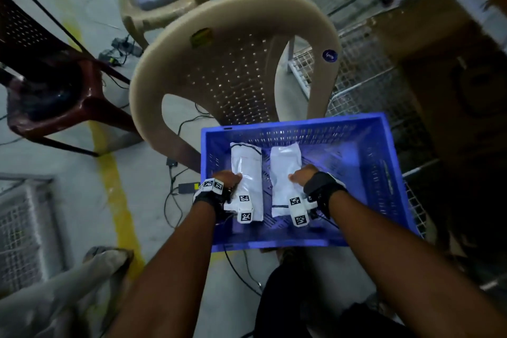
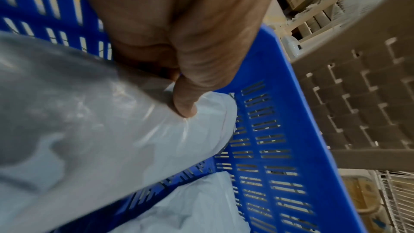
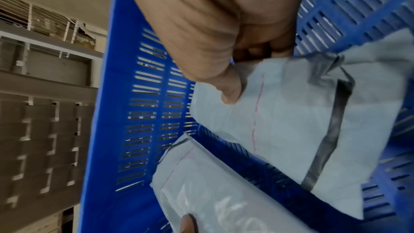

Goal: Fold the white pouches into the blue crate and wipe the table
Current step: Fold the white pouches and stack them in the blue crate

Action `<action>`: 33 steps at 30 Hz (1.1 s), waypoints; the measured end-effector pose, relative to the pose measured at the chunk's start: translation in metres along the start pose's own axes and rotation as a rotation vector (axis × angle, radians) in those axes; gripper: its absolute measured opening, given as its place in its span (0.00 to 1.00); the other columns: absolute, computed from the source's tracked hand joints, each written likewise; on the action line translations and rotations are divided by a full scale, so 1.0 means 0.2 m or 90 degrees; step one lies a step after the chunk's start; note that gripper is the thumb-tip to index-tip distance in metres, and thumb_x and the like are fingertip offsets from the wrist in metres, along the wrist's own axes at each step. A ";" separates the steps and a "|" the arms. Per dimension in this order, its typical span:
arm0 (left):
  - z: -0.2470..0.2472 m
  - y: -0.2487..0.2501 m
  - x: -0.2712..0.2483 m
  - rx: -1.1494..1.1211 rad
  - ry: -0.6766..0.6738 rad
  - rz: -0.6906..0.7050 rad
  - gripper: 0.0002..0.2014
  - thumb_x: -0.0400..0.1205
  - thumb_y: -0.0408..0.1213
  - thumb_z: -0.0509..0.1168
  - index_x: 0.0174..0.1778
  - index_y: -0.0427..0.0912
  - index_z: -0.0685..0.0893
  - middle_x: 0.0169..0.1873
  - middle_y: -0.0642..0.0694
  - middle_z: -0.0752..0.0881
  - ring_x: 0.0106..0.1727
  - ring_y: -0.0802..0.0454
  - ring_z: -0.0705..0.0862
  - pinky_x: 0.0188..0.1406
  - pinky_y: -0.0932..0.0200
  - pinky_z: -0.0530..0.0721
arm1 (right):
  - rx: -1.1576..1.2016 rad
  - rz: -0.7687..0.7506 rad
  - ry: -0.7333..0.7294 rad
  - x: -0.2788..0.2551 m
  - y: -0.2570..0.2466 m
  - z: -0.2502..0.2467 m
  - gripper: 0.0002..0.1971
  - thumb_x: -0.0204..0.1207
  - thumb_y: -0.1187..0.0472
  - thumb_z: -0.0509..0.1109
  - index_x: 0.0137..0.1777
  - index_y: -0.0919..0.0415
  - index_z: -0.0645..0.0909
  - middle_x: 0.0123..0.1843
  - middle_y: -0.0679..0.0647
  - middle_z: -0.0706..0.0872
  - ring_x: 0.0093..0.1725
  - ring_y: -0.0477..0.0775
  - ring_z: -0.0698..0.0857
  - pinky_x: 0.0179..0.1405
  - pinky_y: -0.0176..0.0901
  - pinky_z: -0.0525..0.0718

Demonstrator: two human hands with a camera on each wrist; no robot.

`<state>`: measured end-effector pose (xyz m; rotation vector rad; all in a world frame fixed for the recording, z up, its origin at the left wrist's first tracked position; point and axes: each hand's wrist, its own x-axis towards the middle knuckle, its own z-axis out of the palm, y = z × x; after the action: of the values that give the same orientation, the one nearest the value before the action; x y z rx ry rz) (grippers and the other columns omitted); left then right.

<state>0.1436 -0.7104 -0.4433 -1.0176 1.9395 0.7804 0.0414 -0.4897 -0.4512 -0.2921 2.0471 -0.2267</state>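
Reaching down from the bottom of the head view, both forearms stretch into the blue crate (image 1: 384, 167) at lower centre-right of the frame. The left hand (image 1: 227, 177) pinches the left white pouch (image 1: 247, 170) along its left edge, thumb pressed on the plastic with the fingers curled beneath. The right hand (image 1: 304, 175) pinches the right white pouch (image 1: 285, 170) at its right edge, thumb on top. Both pouches lie lengthwise side by side, a narrow strip of blue floor between them; whether they already rest flat on that floor is hard to tell from the blurred wrist views. Beyond the crate, in the upper middle of the frame, stands a beige plastic chair (image 1: 233, 35).
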 end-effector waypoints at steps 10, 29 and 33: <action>0.16 -0.03 0.11 -0.256 0.265 0.020 0.16 0.78 0.36 0.67 0.62 0.39 0.85 0.56 0.38 0.89 0.56 0.37 0.87 0.46 0.57 0.78 | 0.207 0.097 0.138 0.20 0.12 0.11 0.37 0.76 0.50 0.76 0.80 0.65 0.68 0.77 0.64 0.74 0.74 0.65 0.76 0.69 0.50 0.76; 0.31 -0.03 0.35 0.136 0.048 0.086 0.45 0.75 0.30 0.75 0.86 0.49 0.60 0.87 0.36 0.41 0.87 0.36 0.46 0.84 0.50 0.59 | 0.003 -0.084 0.057 0.42 -0.04 0.23 0.35 0.63 0.70 0.82 0.62 0.45 0.68 0.75 0.63 0.61 0.68 0.69 0.73 0.48 0.49 0.78; 0.32 -0.06 0.36 0.135 0.065 0.079 0.44 0.77 0.30 0.73 0.87 0.49 0.58 0.86 0.34 0.41 0.87 0.35 0.47 0.85 0.48 0.60 | -0.012 -0.074 0.071 0.41 -0.09 0.26 0.37 0.59 0.66 0.86 0.62 0.48 0.67 0.73 0.64 0.62 0.65 0.70 0.75 0.52 0.55 0.82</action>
<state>0.1511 -0.6930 -0.5378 -0.8292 2.1385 0.5831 0.0524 -0.5333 -0.5384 -0.4194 2.1449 -0.3022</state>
